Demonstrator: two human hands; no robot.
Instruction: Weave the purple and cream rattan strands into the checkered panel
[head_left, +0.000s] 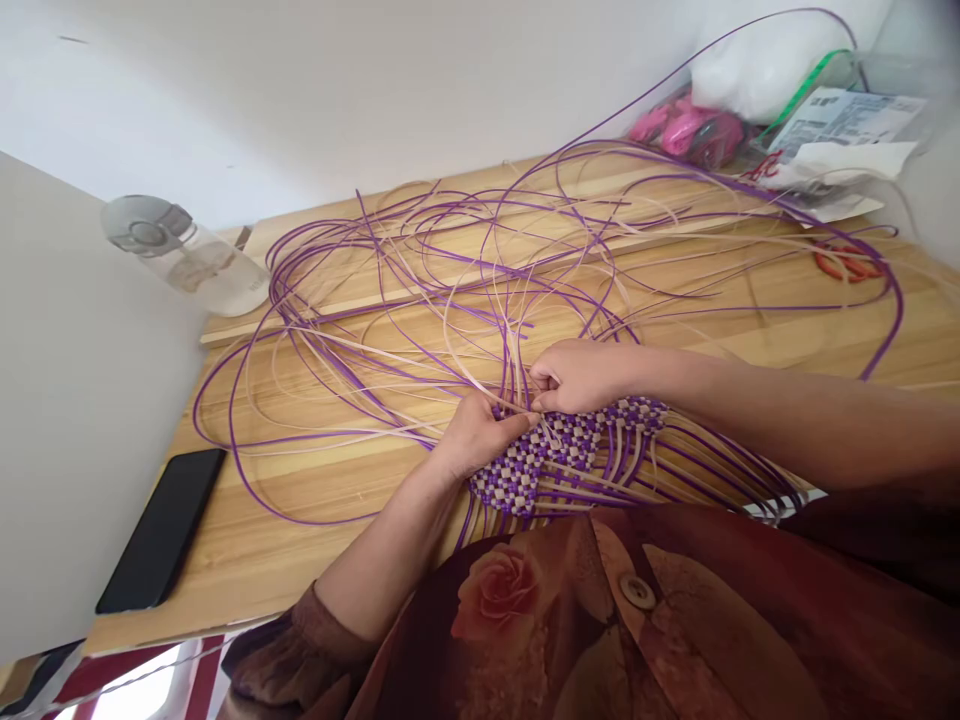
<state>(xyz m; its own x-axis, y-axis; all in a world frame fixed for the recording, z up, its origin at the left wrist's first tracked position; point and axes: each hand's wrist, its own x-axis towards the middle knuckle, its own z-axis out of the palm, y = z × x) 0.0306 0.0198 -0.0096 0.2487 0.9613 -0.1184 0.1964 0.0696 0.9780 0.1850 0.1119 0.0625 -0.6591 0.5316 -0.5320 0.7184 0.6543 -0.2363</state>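
A woven piece (517,475) of purple and cream cords lies at the table's front edge, close against my body. Its checkered knots form a band, and long loose cords (322,350) fan out from it over the wood. My left hand (480,432) grips the piece's upper edge, thumb pressed on top. Just to its right, my right hand (581,378) is closed with fingers pinched at the same edge, where several cords rise between the hands. Which strand the right fingers hold is hard to make out. More cords hang toward my lap below the piece.
A clear bottle with a grey lid (187,255) leans in view at the back left. A black phone (161,530) lies at the left edge. Red-handled scissors (847,262) lie at right, near plastic bags (757,75) and papers (847,125). A wall borders the table behind.
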